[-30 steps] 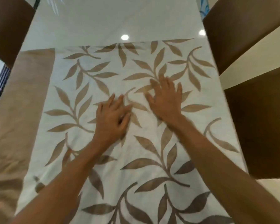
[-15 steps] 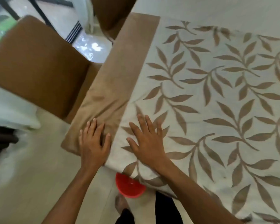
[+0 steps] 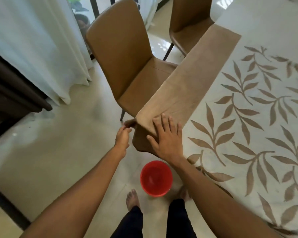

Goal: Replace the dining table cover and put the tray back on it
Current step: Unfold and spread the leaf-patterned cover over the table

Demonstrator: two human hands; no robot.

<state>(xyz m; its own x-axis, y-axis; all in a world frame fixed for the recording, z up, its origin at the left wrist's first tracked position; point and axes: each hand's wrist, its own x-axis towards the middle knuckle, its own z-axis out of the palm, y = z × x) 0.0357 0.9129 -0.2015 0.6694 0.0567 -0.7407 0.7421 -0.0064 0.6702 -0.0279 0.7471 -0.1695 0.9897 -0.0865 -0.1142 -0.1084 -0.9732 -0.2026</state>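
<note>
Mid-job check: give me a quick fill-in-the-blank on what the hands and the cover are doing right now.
The right hand lies ____ on the cream, leaf-patterned table cover. The left hand pinches the cover's tan ____, which hangs off the edge. The round plastic bucket on the floor is coloured ____.
Missing words: flat; corner; red.
</note>
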